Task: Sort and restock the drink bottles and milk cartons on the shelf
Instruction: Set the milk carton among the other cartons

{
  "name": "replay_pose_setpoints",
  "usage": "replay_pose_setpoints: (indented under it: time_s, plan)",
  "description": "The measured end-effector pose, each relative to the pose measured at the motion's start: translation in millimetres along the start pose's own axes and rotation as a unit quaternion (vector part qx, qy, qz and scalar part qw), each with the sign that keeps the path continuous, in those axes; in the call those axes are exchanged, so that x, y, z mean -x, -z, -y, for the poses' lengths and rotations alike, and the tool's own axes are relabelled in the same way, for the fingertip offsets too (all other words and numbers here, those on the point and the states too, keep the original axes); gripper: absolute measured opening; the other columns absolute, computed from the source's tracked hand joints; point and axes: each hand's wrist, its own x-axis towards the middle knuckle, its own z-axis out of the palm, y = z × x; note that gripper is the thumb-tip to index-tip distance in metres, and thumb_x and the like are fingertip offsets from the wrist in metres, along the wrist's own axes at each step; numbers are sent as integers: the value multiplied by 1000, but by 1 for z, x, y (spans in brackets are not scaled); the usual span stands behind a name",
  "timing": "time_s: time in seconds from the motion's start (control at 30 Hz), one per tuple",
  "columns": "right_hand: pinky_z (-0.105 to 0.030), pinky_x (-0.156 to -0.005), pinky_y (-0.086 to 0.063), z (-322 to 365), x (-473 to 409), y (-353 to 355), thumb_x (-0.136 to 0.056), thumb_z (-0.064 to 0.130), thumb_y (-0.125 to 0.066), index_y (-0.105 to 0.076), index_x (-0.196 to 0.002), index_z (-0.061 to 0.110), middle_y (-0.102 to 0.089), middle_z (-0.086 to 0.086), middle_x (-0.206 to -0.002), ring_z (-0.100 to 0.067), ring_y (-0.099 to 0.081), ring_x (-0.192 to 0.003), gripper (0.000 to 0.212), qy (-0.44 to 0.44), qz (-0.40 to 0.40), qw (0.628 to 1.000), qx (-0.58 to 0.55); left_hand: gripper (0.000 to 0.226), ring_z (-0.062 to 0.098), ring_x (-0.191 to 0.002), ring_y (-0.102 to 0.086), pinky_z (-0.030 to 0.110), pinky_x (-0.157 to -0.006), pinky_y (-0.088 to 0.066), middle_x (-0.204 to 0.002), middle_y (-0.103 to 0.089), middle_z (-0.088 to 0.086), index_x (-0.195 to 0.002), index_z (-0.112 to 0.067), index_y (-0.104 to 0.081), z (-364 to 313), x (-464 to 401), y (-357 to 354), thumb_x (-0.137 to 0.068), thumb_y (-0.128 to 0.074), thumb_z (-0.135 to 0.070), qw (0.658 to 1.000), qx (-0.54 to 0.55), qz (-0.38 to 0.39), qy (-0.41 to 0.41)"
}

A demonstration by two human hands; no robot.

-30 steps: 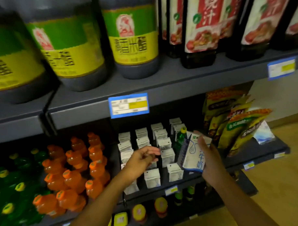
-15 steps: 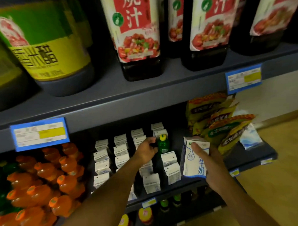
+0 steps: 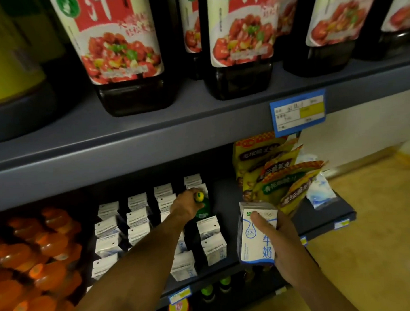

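left hand [image 3: 186, 205]: we see its grip curled round the neck of a green bottle [image 3: 203, 210] with a yellow cap, standing among the small milk cartons [image 3: 139, 232] on the middle shelf [image 3: 327, 215].
right hand [image 3: 280, 241]: its grip holds a blue-and-white milk carton [image 3: 253, 242] upright, in front of the shelf edge, below the snack bags [image 3: 269, 176].
left of cartons: orange drink bottles [image 3: 40, 254].

Both my forearms are bare from the bottom edge of the frame up to the wrists: no sleeves, cuffs or gloves show on either one. My left hand [image 3: 186, 206] is bare too, with no ring, watch or band that I can make out. My right hand [image 3: 278, 242] is likewise uncovered, 1 thumb plainly showing, its nail short and unpainted. The dim light hides finer detail.
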Motion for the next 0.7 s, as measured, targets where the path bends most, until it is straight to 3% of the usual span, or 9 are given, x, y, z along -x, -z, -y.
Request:
replay_pose_setpoints:
  time_s: [0.13, 0.27, 0.37, 0.47, 0.57, 0.7]
  plan:
    - [-44, -82, -58, 2, -5, -2, -57, 42, -76, -64, -112, 22, -77, -2, -99, -23, -74, -90, 60, 4, -1, 1000, 7, 44, 27, -112, -60, 41, -96, -49, -125, -62, 6, -131, -35, -52, 1, 0, -1, -90, -66, -35, 997, -75, -2, -9]
    - [-46, -84, -57, 4, -6, -5, -55, 45, -77, -63, -111, 24, -77, 0, -99, -22, -74, -91, 61, 8, -3, 1000, 1, 43, 26, -112, -59, 41, -96, -48, -125, -59, 6, -132, -28, -50, 2, -1, -4, -91, -64, -37, 996, -85, -3, -2]
    - [-44, -81, -58, 3, -7, -4, -57, 45, -76, -65, -106, 26, -78, 0, -95, -22, -75, -88, 55, 14, -20, 1000, 0, 43, 27, -114, -58, 42, -100, -46, -127, -59, 8, -132, -24, -52, 2, -1, -3, -92, -64, -33, 999, -44, 3, 4]
    - [-42, -76, -57, 4, -7, -3, -55, 47, -76, -66, -102, 26, -78, -3, -93, -25, -75, -85, 52, 21, -37, 999, -13, 33, 25, -108, -60, 37, -94, -48, -123, -62, 6, -125, -26, -57, 3, 3, 1, -93, -61, -33, 1000, -5, -22, -10]
    - [-48, -80, -58, 6, -8, -2, -56, 46, -76, -66, -99, 25, -77, -5, -90, -30, -74, -86, 49, 25, -55, 998, -13, 32, 26, -105, -62, 37, -90, -50, -120, -64, 6, -123, -23, -59, 4, 9, 10, -93, -62, -34, 998, 43, -37, -38]
    - [-47, -79, -57, 14, -11, -6, -57, 44, -75, -66, -99, 24, -77, -5, -92, -29, -73, -87, 48, 36, -52, 998, -22, 37, 25, -112, -62, 39, -96, -51, -118, -67, 7, -123, -14, -60, -4, 24, 37, -89, -70, -24, 976, 197, -61, -70]
